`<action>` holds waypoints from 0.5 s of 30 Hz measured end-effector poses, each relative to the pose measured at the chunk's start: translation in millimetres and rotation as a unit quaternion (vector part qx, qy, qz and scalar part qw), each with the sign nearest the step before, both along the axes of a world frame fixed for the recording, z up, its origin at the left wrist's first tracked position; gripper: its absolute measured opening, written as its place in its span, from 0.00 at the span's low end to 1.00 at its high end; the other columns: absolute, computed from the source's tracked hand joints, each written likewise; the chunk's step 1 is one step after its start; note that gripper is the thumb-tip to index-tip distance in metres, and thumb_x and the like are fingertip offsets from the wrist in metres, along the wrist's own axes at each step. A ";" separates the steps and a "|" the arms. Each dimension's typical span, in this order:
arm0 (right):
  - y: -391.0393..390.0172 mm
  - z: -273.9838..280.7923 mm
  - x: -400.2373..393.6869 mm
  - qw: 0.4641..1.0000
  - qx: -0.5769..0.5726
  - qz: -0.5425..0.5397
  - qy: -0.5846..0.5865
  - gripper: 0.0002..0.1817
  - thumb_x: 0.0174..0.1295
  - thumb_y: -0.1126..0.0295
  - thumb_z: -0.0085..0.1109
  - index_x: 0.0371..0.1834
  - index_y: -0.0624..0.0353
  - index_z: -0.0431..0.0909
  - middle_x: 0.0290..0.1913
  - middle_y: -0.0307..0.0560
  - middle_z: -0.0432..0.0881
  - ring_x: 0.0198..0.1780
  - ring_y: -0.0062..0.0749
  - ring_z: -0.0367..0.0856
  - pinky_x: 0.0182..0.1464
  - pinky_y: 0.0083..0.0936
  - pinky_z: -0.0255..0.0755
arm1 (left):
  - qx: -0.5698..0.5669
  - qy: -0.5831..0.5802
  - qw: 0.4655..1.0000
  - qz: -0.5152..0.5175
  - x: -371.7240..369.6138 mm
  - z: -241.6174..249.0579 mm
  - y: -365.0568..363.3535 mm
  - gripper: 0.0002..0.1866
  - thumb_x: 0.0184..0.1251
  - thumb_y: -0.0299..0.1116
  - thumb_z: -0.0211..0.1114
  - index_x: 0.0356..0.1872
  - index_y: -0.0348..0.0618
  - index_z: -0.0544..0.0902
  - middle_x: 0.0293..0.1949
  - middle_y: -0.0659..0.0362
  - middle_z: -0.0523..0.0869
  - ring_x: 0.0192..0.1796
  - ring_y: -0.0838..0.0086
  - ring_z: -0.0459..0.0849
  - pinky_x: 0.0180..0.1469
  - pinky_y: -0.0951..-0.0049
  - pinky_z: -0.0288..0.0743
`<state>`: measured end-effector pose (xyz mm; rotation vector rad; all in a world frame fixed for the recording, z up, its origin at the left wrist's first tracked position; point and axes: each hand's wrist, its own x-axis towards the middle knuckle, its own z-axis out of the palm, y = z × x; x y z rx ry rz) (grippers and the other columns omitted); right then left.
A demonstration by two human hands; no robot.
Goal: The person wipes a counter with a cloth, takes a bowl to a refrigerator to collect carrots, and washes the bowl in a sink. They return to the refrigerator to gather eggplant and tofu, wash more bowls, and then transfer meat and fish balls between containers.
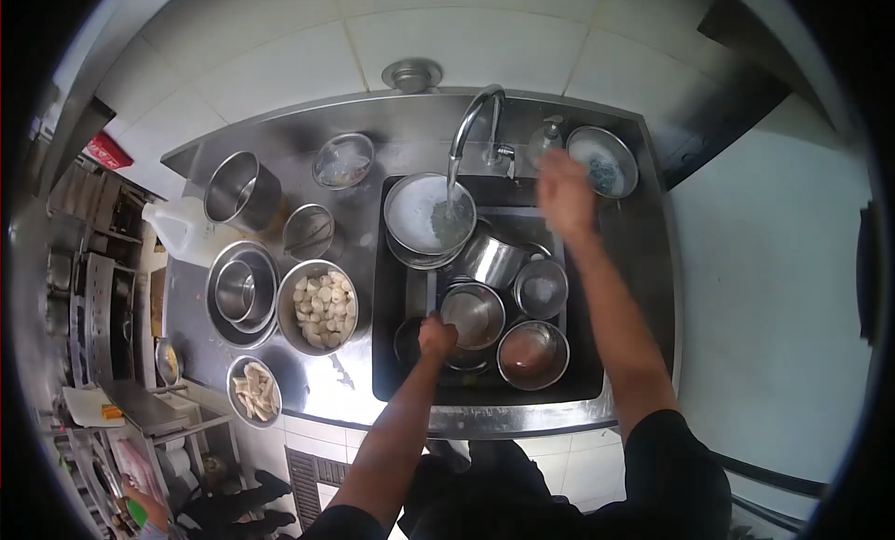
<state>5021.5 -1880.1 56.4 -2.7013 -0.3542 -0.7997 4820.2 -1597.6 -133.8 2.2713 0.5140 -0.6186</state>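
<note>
My left hand (437, 338) is closed on the left rim of a round metal bowl (473, 316) in the sink. My right hand (566, 193) is raised over the sink's back right, near a soap bottle (544, 143) and a bowl with suds and a green scrubber (604, 164); motion blurs its fingers. Water runs from the faucet (477, 111) into a sudsy bowl (417, 214). Around my left hand's bowl are a metal pot (494, 259), a small bowl (541, 289) and a bowl of reddish liquid (532, 355).
Left on the counter stand a pot of white round pieces (323, 309), a bowl of pale strips (254, 392), nested bowls (242, 293), a tall pot (242, 191) and a white jug (186, 231). At the lower left, part of another person (144, 508) shows.
</note>
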 end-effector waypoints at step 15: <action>-47.3 93.3 48.5 0.940 0.089 -0.303 0.127 0.22 0.63 0.71 0.59 0.62 0.56 0.79 0.60 0.59 0.83 0.59 0.54 0.84 0.61 0.47 0.77 | -0.018 -0.367 0.930 0.018 171.5 210.7 36.0 0.08 0.58 0.26 0.66 0.33 0.37 0.75 0.29 0.41 0.82 0.38 0.41 0.84 0.42 0.50 0.76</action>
